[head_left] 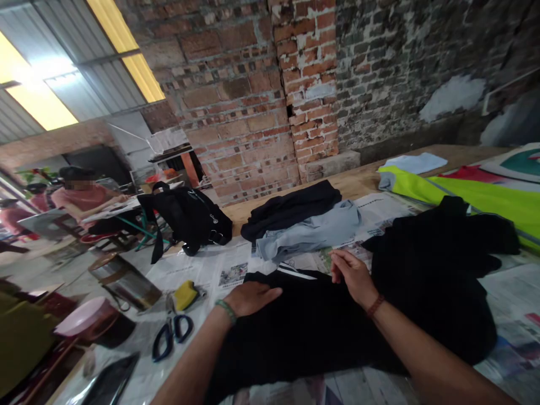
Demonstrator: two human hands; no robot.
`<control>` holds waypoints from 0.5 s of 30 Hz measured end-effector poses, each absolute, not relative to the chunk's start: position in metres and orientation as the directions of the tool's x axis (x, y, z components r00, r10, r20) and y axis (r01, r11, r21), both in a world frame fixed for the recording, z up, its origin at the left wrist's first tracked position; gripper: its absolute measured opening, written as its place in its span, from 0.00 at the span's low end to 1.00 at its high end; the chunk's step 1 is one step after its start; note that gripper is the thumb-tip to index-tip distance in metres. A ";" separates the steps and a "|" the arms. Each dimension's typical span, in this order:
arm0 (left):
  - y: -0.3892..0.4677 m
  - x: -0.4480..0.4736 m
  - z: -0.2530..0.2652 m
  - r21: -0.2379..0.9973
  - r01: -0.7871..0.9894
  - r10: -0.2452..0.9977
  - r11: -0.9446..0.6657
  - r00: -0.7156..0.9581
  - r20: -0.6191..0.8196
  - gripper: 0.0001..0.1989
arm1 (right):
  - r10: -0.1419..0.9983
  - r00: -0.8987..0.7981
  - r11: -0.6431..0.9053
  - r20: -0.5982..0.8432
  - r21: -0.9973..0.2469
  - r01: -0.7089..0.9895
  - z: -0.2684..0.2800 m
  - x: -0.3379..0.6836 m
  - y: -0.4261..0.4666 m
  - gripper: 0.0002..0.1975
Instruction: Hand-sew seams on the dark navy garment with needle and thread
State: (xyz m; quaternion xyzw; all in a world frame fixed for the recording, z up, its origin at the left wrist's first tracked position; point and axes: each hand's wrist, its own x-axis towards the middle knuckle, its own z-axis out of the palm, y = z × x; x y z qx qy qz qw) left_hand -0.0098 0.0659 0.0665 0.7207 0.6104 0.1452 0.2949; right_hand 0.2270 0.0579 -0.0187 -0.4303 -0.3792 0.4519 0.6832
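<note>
A black garment [312, 332] with white stripes at its upper edge lies spread on the newspaper in front of me. My left hand [253, 298] rests flat on its upper left part, fingers extended and pointing right. Over its upper right edge, my right hand [352, 275] has its fingers curled together; whatever they may hold is hidden or too small to name. To the right, a second heap of black cloth [430, 281] lies against the garment. Just beyond my hands are a crumpled grey cloth [312, 228] and a folded dark cloth [291, 208].
Scissors [172, 332], a yellow tape measure-like object [185, 295], a metal flask [124, 281] and a pink-lidded container [90, 320] stand or lie at left. A black backpack [189, 219] sits behind. A neon-yellow vest [464, 197] lies far right. People sit at tables beyond.
</note>
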 end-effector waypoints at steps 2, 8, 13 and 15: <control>0.077 0.020 0.057 0.476 0.851 0.917 -0.222 0.348 -0.194 0.21 | 0.948 0.287 0.223 0.139 -0.932 -0.285 -0.017 0.227 0.057 0.13; 0.084 0.077 0.018 0.499 0.787 0.880 -0.363 0.466 -0.093 0.12 | 0.941 0.298 0.240 0.158 -0.934 -0.263 -0.017 0.229 0.058 0.12; 0.062 0.060 0.003 0.765 0.564 0.848 -0.310 0.528 -0.046 0.12 | 0.945 0.269 0.250 0.185 -0.941 -0.229 -0.025 0.228 0.058 0.11; 0.053 0.052 0.000 0.806 0.505 0.825 -0.309 0.564 -0.037 0.13 | 0.949 0.243 0.251 0.201 -0.948 -0.197 -0.027 0.226 0.056 0.11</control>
